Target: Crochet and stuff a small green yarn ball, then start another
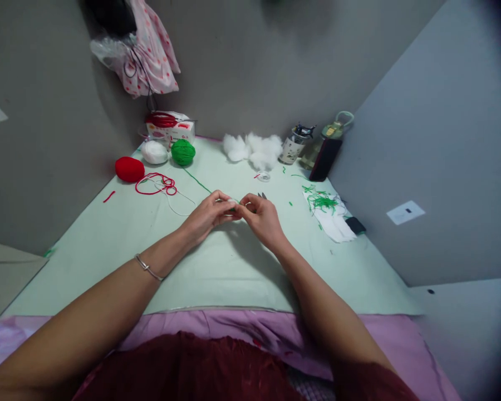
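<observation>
My left hand is closed in a pinch over the table, gripping green yarn that runs back toward the green yarn ball. A small whitish bit shows at its fingertips; I cannot make out whether it is a nail or part of the work. My right hand meets it, thumb and fingers pinched together at the same spot. What lies inside the right hand's pinch is mostly hidden. Just behind the right hand, dark pointed tips stick out, perhaps scissors.
Red and white yarn balls sit at the left, with loose red yarn before them. White stuffing, a pen cup, a bottle and a phone stand at the back. Green scraps lie on tissue.
</observation>
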A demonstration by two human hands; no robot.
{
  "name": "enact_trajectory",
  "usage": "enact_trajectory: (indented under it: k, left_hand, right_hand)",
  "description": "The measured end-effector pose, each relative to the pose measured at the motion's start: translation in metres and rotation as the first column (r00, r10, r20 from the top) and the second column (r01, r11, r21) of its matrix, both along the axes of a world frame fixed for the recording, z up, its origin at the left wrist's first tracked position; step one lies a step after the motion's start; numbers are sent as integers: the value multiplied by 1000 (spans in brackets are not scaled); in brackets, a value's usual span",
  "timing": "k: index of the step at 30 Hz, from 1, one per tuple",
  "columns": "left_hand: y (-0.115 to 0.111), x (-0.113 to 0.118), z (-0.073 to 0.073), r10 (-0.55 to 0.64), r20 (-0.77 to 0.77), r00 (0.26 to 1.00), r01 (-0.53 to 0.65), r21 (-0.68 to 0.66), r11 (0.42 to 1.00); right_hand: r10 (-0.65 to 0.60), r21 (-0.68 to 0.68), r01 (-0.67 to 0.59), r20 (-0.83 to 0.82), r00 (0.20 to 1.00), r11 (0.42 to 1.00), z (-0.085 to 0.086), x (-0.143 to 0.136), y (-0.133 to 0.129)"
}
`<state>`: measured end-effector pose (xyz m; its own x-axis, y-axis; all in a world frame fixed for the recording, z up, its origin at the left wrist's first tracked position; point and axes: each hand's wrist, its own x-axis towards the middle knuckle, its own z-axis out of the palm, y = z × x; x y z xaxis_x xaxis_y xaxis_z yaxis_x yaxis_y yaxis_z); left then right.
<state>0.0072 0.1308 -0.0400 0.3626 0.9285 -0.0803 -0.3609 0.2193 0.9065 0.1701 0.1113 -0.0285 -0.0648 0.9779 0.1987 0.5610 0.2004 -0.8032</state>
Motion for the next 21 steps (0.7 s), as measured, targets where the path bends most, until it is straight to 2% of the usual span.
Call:
enact_trajectory:
  k: [4,10,17,21]
  left_hand:
    - [2,-3,-2,-33,-7,999,33,22,999]
    - [4,2,-13,46,-63,997,-41,72,997]
    - [9,8,-19,191,-133,973,-167,175,970]
    - [9,7,-18,168,-140,976,-139,193,971]
  right_hand:
    - [19,-24,-20,-43,999,1000,4,4,0]
    - [121,-94,-129,-93,988,987,16,0,-7]
    - [84,-83,-93,-103,991,992,5,-13,-11]
    - [67,-73,-75,-103,992,995,3,-12,-10]
